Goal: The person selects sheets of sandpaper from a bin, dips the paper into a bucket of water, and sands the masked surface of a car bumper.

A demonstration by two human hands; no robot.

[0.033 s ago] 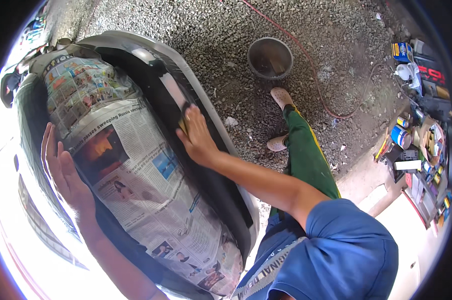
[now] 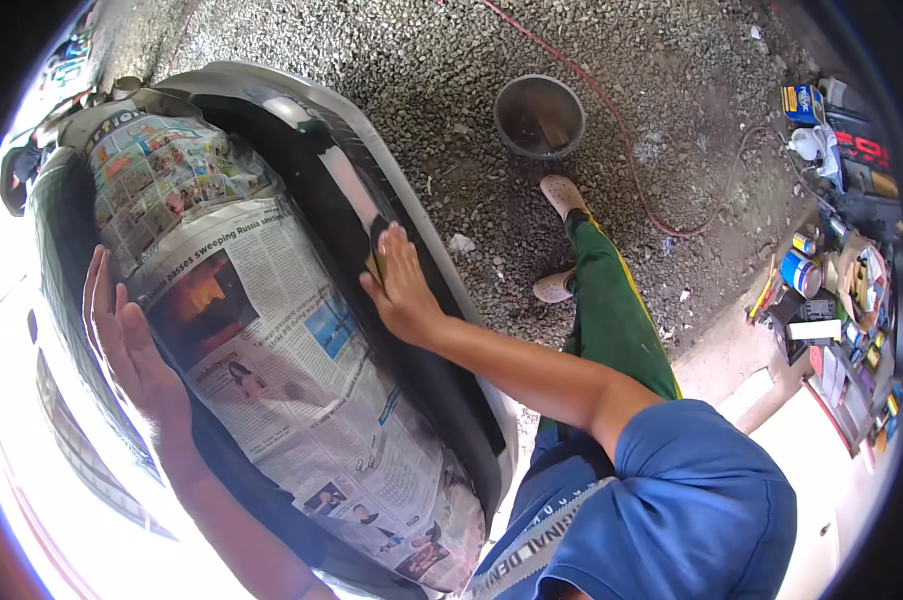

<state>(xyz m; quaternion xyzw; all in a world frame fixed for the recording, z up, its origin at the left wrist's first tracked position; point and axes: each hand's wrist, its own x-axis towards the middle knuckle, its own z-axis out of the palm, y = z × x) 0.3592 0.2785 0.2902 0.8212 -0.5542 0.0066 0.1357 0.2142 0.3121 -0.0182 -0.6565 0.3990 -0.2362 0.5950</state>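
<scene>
My right hand [image 2: 406, 292] grips a small yellow pad [image 2: 374, 264], pressed on the black painted strip [image 2: 427, 390] of a curved car body panel, just below a pale patch [image 2: 348, 185]. Crumpled newspaper [image 2: 302, 420] covers the middle of the panel. My left hand [image 2: 135, 350] is open at the left side, fingers stretched out over the paper's edge and the panel; whether all fingertips touch the surface I cannot tell.
A grey basin [image 2: 539, 117] sits on the gravel [image 2: 662, 120] beside a red hose [image 2: 672, 228]. Cans [image 2: 802, 275], boxes and tools are piled at the right. My legs and sandals show below the basin. Bright glare washes out the left edge.
My right hand has slid a short way down and to the right along the black strip with the pad. My left hand stays in place.
</scene>
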